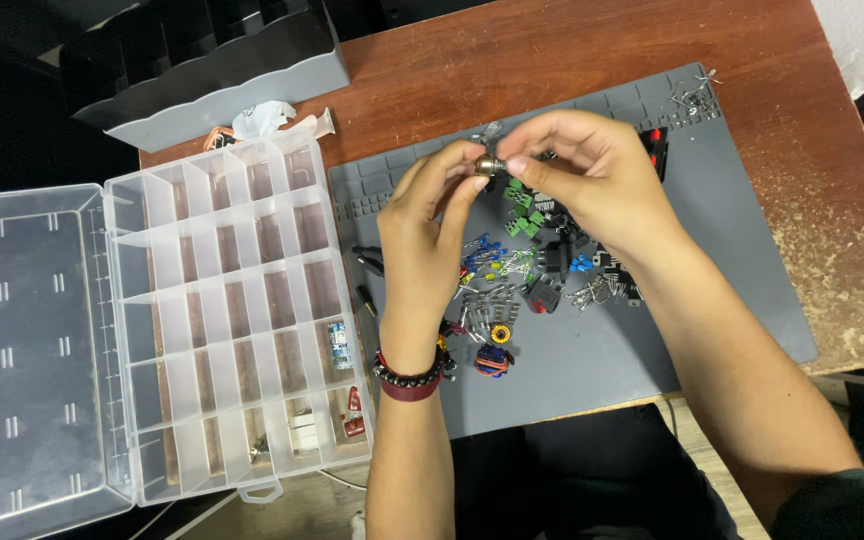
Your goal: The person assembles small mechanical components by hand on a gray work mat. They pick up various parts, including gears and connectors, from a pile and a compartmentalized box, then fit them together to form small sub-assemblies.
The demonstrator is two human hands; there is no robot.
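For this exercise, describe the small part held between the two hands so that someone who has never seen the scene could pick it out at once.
Start at the grey work mat on the wooden table. Above its heap of small electronic parts, the left hand and right hand meet. Pinched between their fingertips is a small brass-coloured metal part, the only piece lifted off the mat.

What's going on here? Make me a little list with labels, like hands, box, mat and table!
left hand: the left hand pinches a small brass-coloured metal part with its fingertips
right hand: the right hand pinches the same part from the other side
wrist: dark bead bracelet on the left wrist
mat: grey work mat with a pile of small electronic parts, green, blue, black
box: clear plastic organiser box, lid open, most compartments bare, a few parts in the near ones
table: reddish wooden table, grey tray at the back
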